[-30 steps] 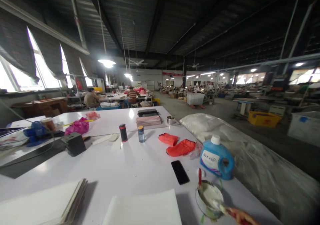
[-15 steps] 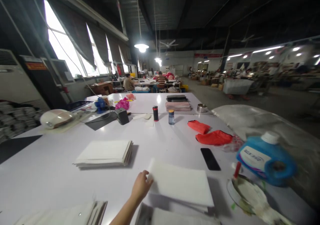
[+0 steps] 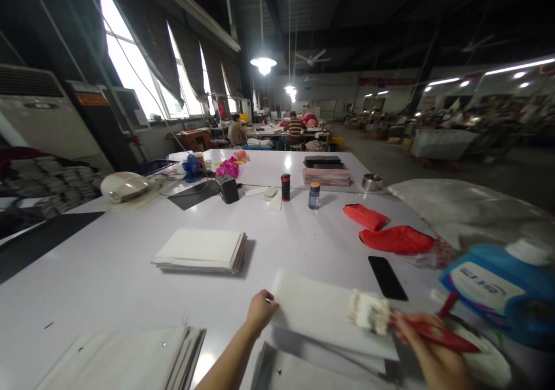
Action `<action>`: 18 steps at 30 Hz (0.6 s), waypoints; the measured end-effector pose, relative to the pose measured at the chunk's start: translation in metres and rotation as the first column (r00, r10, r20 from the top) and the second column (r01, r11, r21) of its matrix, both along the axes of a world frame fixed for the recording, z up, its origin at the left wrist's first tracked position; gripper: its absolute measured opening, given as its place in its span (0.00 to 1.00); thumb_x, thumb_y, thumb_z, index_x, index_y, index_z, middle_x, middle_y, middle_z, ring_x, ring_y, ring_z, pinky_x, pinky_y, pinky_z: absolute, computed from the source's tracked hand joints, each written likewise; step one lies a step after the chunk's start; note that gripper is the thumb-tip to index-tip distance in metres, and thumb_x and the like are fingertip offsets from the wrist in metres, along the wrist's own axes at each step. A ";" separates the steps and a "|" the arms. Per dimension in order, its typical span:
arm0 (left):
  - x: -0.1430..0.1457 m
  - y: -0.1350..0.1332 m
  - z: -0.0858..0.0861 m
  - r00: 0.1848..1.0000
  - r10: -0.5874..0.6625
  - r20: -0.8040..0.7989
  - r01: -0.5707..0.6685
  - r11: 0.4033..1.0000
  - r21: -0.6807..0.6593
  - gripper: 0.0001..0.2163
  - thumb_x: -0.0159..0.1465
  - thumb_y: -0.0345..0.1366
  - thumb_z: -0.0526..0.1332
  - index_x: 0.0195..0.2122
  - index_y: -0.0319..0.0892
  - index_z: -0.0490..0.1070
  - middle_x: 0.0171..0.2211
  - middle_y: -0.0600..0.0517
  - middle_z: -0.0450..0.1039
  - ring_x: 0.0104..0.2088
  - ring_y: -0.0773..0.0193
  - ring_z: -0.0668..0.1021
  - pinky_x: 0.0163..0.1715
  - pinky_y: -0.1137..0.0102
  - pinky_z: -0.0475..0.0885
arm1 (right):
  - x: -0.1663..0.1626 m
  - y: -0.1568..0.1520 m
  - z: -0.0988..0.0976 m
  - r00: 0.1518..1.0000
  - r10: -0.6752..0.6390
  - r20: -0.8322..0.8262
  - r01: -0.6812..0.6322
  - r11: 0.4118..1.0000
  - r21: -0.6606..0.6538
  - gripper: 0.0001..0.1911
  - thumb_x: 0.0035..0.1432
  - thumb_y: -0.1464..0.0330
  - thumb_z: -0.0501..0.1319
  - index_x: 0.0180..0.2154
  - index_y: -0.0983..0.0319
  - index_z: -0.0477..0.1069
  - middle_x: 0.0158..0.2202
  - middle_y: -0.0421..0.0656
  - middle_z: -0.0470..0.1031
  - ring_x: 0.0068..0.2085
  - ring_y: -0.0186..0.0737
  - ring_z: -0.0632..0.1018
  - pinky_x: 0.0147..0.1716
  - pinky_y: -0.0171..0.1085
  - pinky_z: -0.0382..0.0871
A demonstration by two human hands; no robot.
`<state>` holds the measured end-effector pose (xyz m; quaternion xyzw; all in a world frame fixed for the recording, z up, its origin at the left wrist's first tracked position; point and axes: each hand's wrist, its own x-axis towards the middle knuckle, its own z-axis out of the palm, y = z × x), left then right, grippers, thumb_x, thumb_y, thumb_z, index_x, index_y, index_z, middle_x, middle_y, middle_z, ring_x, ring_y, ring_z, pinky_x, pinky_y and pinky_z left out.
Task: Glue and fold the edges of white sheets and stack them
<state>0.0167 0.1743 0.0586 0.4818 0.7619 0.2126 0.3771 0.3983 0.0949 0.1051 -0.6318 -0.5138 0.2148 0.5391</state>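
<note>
My left hand [image 3: 261,311] pinches the left edge of a white sheet [image 3: 312,303], which is raised off the table at that side. In my right hand [image 3: 427,343] is a paintbrush [image 3: 437,333] with a red handle. Its pale, coated bristles [image 3: 368,312] are over the right part of the sheet; whether they touch it I cannot tell. Below the sheet lies a greyish-white fabric stack [image 3: 321,372]. A round dish of pale paste [image 3: 485,349] sits beside my right hand, partly hidden by it, with another red handle [image 3: 448,304] sticking up.
A white stack [image 3: 199,248] and a fabric stack [image 3: 125,358] lie to the left. Toward the right are a phone [image 3: 387,278], red cloth pieces [image 3: 395,239] and a blue jug [image 3: 494,286]. Two bottles [image 3: 314,196] stand farther back. People sit at a distant table.
My right hand has come into view with the paintbrush, whose bristles are now over the sheet. My left hand still pinches the sheet's edge. The view has swung slightly left.
</note>
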 end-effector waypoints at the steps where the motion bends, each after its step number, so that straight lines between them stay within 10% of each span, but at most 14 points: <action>1: -0.001 0.000 -0.001 0.999 0.020 0.036 -0.019 1.000 -0.022 0.06 0.57 0.25 0.61 0.37 0.36 0.73 0.32 0.48 0.76 0.31 0.65 0.76 0.29 0.73 0.67 | -0.034 0.012 0.003 0.995 0.073 -0.063 -0.072 0.997 0.007 0.25 0.53 0.46 0.66 0.39 0.60 0.69 0.36 0.45 0.78 0.35 0.43 0.80 0.34 0.37 0.77; 5: -0.002 0.000 -0.002 0.981 0.093 0.172 -0.073 0.991 -0.115 0.08 0.55 0.21 0.59 0.34 0.37 0.72 0.25 0.55 0.68 0.24 0.68 0.72 0.24 0.74 0.67 | -0.160 0.068 0.008 0.934 0.345 -0.091 -0.348 0.937 -0.022 0.22 0.56 0.46 0.61 0.33 0.59 0.68 0.31 0.44 0.77 0.33 0.42 0.79 0.36 0.38 0.74; 9: -0.001 -0.002 -0.003 0.962 0.142 0.232 -0.110 0.983 -0.147 0.09 0.52 0.18 0.59 0.31 0.38 0.70 0.21 0.59 0.64 0.21 0.70 0.69 0.22 0.74 0.65 | -0.205 0.097 0.001 0.908 0.412 -0.081 -0.418 0.906 -0.071 0.21 0.53 0.47 0.60 0.30 0.58 0.67 0.26 0.42 0.76 0.29 0.42 0.78 0.33 0.39 0.74; 18: -0.002 -0.005 -0.004 0.936 0.148 0.319 -0.110 0.985 -0.134 0.09 0.51 0.18 0.59 0.28 0.39 0.67 0.21 0.59 0.64 0.20 0.71 0.68 0.21 0.75 0.64 | 0.021 0.062 0.006 0.972 0.044 0.232 0.023 0.960 -0.280 0.24 0.42 0.42 0.60 0.23 0.55 0.72 0.22 0.49 0.77 0.27 0.52 0.79 0.28 0.46 0.71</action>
